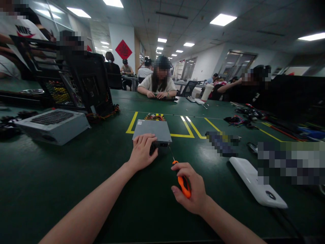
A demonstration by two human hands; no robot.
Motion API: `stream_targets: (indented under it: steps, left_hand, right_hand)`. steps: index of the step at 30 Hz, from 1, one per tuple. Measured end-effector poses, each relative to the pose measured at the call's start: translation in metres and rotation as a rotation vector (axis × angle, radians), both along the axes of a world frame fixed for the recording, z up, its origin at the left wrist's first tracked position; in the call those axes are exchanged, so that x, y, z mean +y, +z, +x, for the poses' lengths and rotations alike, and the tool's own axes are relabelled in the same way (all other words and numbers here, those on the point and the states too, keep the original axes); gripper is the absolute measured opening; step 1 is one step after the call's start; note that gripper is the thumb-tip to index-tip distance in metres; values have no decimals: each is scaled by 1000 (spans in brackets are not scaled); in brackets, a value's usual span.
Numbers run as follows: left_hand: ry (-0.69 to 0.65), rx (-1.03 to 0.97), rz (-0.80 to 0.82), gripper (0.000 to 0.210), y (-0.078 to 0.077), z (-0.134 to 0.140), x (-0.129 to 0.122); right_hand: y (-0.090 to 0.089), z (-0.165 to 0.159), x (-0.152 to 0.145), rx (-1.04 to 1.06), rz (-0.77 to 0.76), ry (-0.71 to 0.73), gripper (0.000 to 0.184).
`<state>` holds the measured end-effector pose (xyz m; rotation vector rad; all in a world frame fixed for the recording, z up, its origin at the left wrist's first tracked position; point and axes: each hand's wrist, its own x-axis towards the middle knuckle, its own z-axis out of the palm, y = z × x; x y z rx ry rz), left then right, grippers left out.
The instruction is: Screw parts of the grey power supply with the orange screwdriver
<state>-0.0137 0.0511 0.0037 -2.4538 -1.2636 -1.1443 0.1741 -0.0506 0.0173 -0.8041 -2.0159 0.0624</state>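
A grey computer power supply unit (pixel 152 129) lies on the green table, with coloured cables (pixel 154 117) bunched at its far side. My left hand (pixel 142 150) grips its near left part, fingers over the top and thumb at the near face, covering part of the fan opening. In my right hand (pixel 191 186) is a screwdriver (pixel 183 184) with an orange and black handle. Its thin shaft slants up to the unit's near right corner. Whether the tip sits in a screw is too small to tell.
Left stands an open black computer case (pixel 86 78), with a second power supply unit (pixel 54 123) before it. A white oblong device (pixel 257 183) lies right, below cables (pixel 241 118). Yellow tape (pixel 181 136) marks the table. Another person (pixel 158 83) works opposite.
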Motion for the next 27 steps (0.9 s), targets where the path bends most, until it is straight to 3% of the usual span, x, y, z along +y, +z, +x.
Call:
stream_targets:
  steps: [5, 10, 16, 22, 27]
  left_hand:
    - [1, 2, 3, 32, 0, 0, 0]
    - [0, 5, 4, 31, 0, 0, 0]
    - [3, -2, 0, 32, 0, 0, -1]
    - [1, -1, -1, 32, 0, 0, 0]
    - [0, 1, -9, 32, 1, 0, 0]
  right_hand:
    - [-1, 1, -1, -93, 60, -55, 4]
    - [-3, 1, 0, -12, -19, 4, 26]
    - [-2, 2, -1, -83, 57, -69, 4]
    - [-2, 2, 1, 2, -18, -5, 27]
    - [-1, 2, 0, -70, 29, -55, 6]
